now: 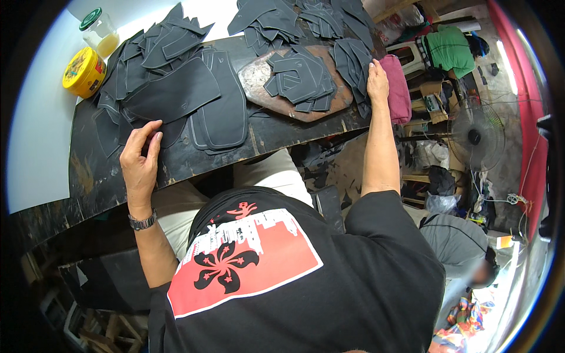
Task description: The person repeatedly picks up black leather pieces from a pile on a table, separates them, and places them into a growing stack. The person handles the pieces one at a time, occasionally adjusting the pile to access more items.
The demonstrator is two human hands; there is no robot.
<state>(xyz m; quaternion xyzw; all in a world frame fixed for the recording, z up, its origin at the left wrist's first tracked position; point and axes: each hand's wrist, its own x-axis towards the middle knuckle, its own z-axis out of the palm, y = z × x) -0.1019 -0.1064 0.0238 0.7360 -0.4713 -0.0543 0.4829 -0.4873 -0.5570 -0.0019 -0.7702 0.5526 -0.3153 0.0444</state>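
My left hand [140, 157] is at the near edge of a large black cut panel [173, 91]. Its thumb and bent forefinger close on the panel's lower edge; the exact hold is partly hidden. That panel lies over a loose pile of similar black pieces. Beside it is a stack of long rounded panels [226, 115] with pale outlines. My right hand [378, 85] rests with fingers stretched along the right side of a fanned stack of black pieces [353, 70]. Between my hands, smaller black cut pieces [300, 79] sit on a worn, angular board [253, 82].
A yellow tub [85, 72] and a green-lidded jar [100, 34] stand at the far left. Further black piles [265, 20] line the back. A pink cloth bundle [395, 88] borders the table's right end. Beyond are a fan [475, 136] and two people, in green [450, 50] and grey [453, 241].
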